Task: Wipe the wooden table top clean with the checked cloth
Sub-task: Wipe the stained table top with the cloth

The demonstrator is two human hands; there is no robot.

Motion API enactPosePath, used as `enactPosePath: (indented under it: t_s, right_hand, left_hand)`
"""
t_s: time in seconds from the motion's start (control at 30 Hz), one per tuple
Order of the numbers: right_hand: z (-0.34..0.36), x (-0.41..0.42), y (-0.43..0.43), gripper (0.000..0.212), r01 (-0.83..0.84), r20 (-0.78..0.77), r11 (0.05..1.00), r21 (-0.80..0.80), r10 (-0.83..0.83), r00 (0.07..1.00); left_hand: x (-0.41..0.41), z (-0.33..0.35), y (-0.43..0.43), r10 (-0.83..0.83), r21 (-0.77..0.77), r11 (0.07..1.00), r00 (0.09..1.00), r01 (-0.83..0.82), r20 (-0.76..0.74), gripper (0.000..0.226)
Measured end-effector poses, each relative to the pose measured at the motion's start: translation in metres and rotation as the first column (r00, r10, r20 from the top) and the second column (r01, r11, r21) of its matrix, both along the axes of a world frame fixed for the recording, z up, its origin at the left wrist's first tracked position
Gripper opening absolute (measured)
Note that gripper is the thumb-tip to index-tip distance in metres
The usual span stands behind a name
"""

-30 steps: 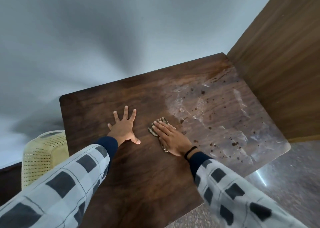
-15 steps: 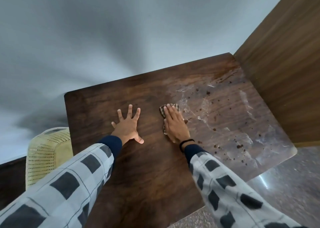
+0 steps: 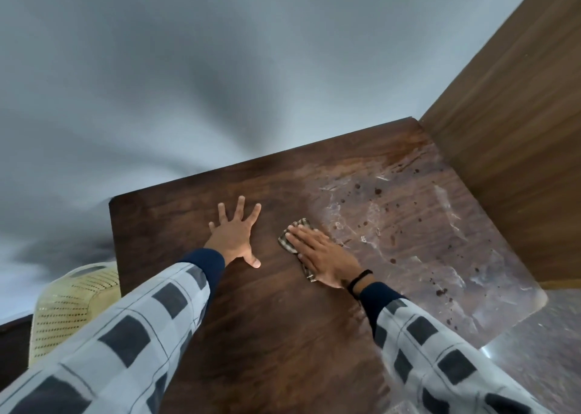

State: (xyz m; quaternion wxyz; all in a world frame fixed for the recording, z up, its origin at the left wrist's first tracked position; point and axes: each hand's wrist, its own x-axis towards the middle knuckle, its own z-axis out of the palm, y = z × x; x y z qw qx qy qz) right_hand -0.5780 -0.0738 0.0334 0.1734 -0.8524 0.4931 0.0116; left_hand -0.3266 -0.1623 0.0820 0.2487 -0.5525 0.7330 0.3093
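Note:
The dark wooden table top (image 3: 257,319) fills the middle of the view. Its right half carries wet smears and dark brown spots (image 3: 405,212). My right hand (image 3: 323,256) lies flat on the folded checked cloth (image 3: 290,236) and presses it onto the wood at the left border of the wet patch; most of the cloth is hidden under the palm. My left hand (image 3: 234,234) rests flat on the dry wood to the left, fingers spread, holding nothing.
A tall wooden panel (image 3: 509,149) stands against the table's right side. A pale yellow perforated chair back (image 3: 72,313) sits beside the left edge. A grey wall rises behind the table. Speckled floor (image 3: 540,350) shows at the lower right.
My right hand has slid the cloth away from me and then back towards me and to the left. My left hand has stayed planted on the wood.

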Motion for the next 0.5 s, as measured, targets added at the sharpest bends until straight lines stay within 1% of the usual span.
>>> enactPosePath:
  t_s: [0.03,0.07,0.1,0.13,0.17,0.2,0.23,0.27,0.3,0.33,0.37,0.4,0.43,0.47,0.5]
  right_hand:
    - [-0.001,-0.007,-0.012,0.056,0.033,-0.002,0.999,-0.004,-0.033,0.999]
    - [-0.002,-0.006,-0.024,0.057,0.136,0.007,0.991,-0.007,-0.136,0.991]
    - [-0.005,0.000,-0.034,0.058,0.275,0.029,0.961,-0.021,-0.275,0.961]
    - [-0.005,0.013,-0.037,0.058,0.368,0.044,0.929,-0.027,-0.367,0.929]
    - [-0.008,0.025,-0.037,0.058,0.373,0.049,0.927,-0.033,-0.371,0.927]
    - [-0.009,0.034,-0.031,0.057,0.303,0.029,0.953,-0.031,-0.302,0.953]
    - [-0.011,0.033,-0.028,0.057,0.169,0.006,0.984,-0.052,-0.169,0.986]
    - [-0.009,0.022,-0.032,0.057,0.048,-0.013,0.998,-0.050,-0.049,0.999]
    - [-0.006,0.009,-0.043,0.057,-0.012,-0.023,0.999,-0.050,0.010,1.000]
    - [-0.004,0.000,-0.058,0.058,0.007,-0.032,0.998,-0.056,-0.009,0.999]
    - [-0.001,-0.003,-0.071,0.059,0.115,-0.022,0.991,-0.066,-0.117,0.993]
    - [0.001,0.001,-0.076,0.059,0.253,-0.002,0.965,-0.067,-0.254,0.967]
    - [0.000,0.011,-0.074,0.059,0.329,0.012,0.942,-0.068,-0.329,0.944]
    - [-0.001,0.023,-0.066,0.058,0.323,0.014,0.944,-0.071,-0.323,0.946]
    - [-0.007,0.030,-0.054,0.057,0.243,0.013,0.967,-0.078,-0.243,0.970]
  left_hand:
    - [0.000,0.000,-0.001,0.004,0.002,1.000,1.000,-0.004,-0.010,0.147]
    - [0.001,0.001,-0.001,0.015,0.002,1.000,1.000,-0.015,-0.014,0.147]
    - [0.003,0.001,-0.001,0.026,0.004,1.000,1.000,-0.026,-0.013,0.147]
    - [0.004,0.001,-0.001,0.033,0.010,0.999,0.999,-0.033,-0.011,0.147]
    - [0.005,0.000,-0.001,0.034,0.017,0.999,0.999,-0.034,-0.009,0.147]
    - [0.005,-0.002,-0.001,0.028,0.018,0.999,1.000,-0.028,-0.007,0.148]
    - [0.004,-0.002,-0.001,0.023,0.014,1.000,1.000,-0.023,-0.007,0.148]
    - [0.003,-0.002,-0.002,0.022,0.012,1.000,1.000,-0.022,-0.006,0.148]
    - [0.003,-0.001,-0.003,0.024,0.012,1.000,1.000,-0.024,-0.006,0.148]
    - [0.002,0.000,-0.004,0.029,0.008,1.000,1.000,-0.029,-0.007,0.148]
    - [0.002,0.001,-0.004,0.036,0.006,0.999,0.999,-0.036,-0.007,0.148]
    - [0.002,0.001,-0.003,0.040,0.012,0.999,0.999,-0.040,-0.004,0.148]
    - [0.003,0.001,-0.002,0.041,0.019,0.999,0.999,-0.041,-0.003,0.148]
    - [0.003,0.000,-0.001,0.036,0.021,0.999,0.999,-0.036,-0.002,0.148]
    - [0.003,0.000,-0.001,0.029,0.022,0.999,1.000,-0.029,-0.002,0.148]
